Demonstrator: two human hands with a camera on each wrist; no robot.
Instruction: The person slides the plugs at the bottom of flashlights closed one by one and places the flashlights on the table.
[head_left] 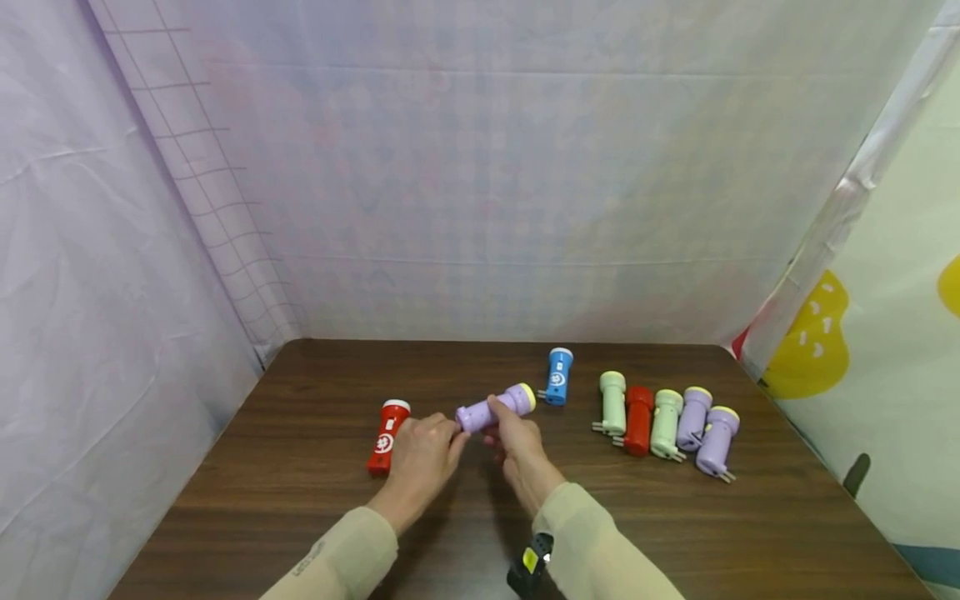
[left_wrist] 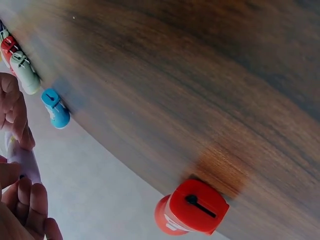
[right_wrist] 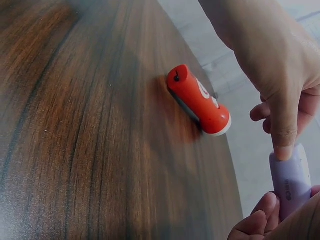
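Observation:
Both hands hold a purple flashlight (head_left: 480, 415) with a pale yellow head rim, tilted above the table. My right hand (head_left: 522, 454) grips it around the body, with the head pointing up and right. At its tail end, my left hand (head_left: 426, 454) pinches with thumb and fingers; in the right wrist view the left thumb (right_wrist: 284, 135) presses on that end. Just left of the left hand, a red flashlight (head_left: 388, 437) with a white rim and white print lies on the table. Its tail end, with a black slot, shows in the left wrist view.
A blue flashlight (head_left: 558, 377) with prongs out lies farther back. To the right is a row: two light green flashlights (head_left: 612, 404), a red one (head_left: 639, 421) and two purple ones (head_left: 717, 442), with metal prongs showing on several. Cloth walls (head_left: 480, 208) stand behind the wooden table (head_left: 300, 500).

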